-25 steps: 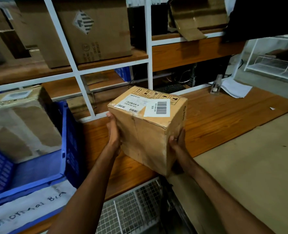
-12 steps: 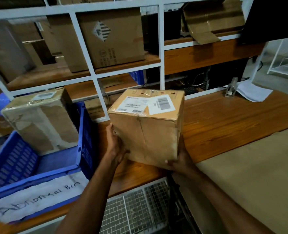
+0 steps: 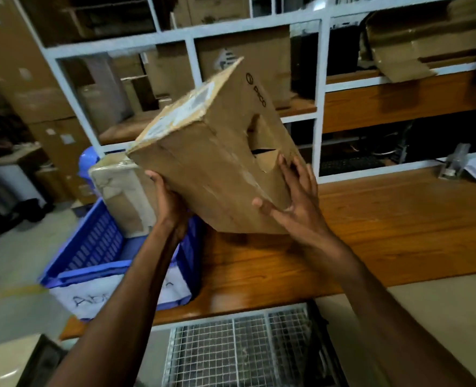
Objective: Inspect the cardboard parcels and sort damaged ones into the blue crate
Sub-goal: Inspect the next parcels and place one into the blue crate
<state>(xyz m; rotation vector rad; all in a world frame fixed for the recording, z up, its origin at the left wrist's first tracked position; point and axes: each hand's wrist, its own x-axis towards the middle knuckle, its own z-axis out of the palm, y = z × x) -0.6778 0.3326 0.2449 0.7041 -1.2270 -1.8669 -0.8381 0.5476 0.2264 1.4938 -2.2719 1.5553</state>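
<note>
Head cam: both hands are holding one parcel (image 3: 203, 174) up in the air over the bench (image 3: 385, 233), just right of the blue crate (image 3: 97, 244). The parcel is tilting hard, with its labelled top (image 3: 183, 110) facing up-left and one corner pointing at the camera. The face on the right is showing a torn hole (image 3: 262, 143) with a flap pushed inward.

Grip: the left hand (image 3: 169, 205) is coming up from below with the forearm steep. It is cupping the lower-left face, fingers curling up onto it and gripping. The right hand (image 3: 295, 202) is lying flat on the right face just under the hole. Its fingers are straight and splaying, and the thumb is stretching toward the bottom edge, so it is pressing, not wrapping. That forearm is running in from bottom right.

The crate is sitting at the bench's left end and is holding a second parcel (image 3: 119, 196) upright at its far side. The held parcel is overlapping it in view, and I can't tell if they're touching. A handwritten paper sign (image 3: 91, 297) is hanging on the crate's near wall, partly behind the left arm. A white rack (image 3: 321, 93) with cartons is standing behind, and wire mesh (image 3: 237, 353) is showing below the bench.
</note>
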